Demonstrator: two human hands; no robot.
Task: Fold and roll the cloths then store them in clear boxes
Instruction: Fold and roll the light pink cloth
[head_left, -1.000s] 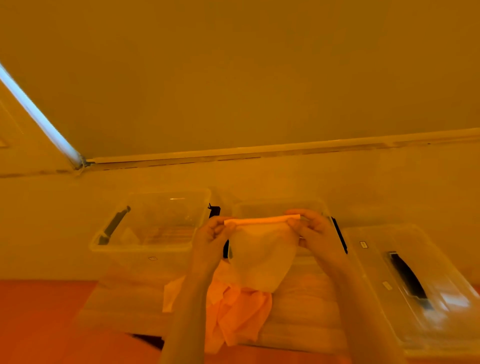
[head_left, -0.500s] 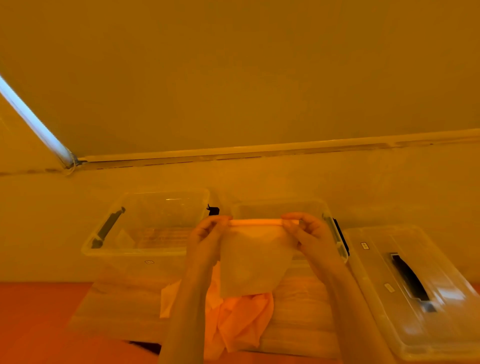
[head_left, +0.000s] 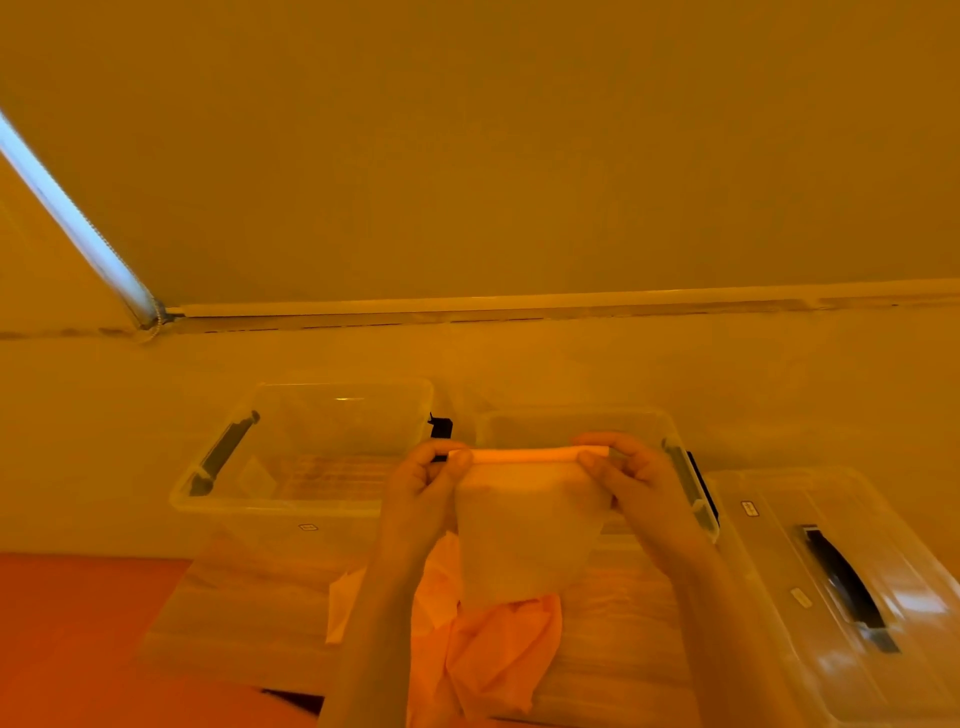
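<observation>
A pale cloth (head_left: 524, 530) hangs in the air in front of me, its top edge turned into a thin roll. My left hand (head_left: 421, 493) pinches the roll's left end and my right hand (head_left: 634, 483) pinches its right end. Under the hanging cloth lies a heap of orange cloths (head_left: 488, 644) on the light wooden table (head_left: 249, 613). Two open clear boxes stand behind: the left box (head_left: 291, 499) and the right box (head_left: 571, 421), partly hidden by my hands and the cloth.
A closed clear box with a black handle on its lid (head_left: 841, 587) stands at the right of the table. A pale wall rises right behind the boxes. The floor at the lower left is orange-red (head_left: 78, 634).
The roll at the cloth's top edge has grown a little thicker and both hands have shifted slightly while turning it. The hanging part is a little shorter.
</observation>
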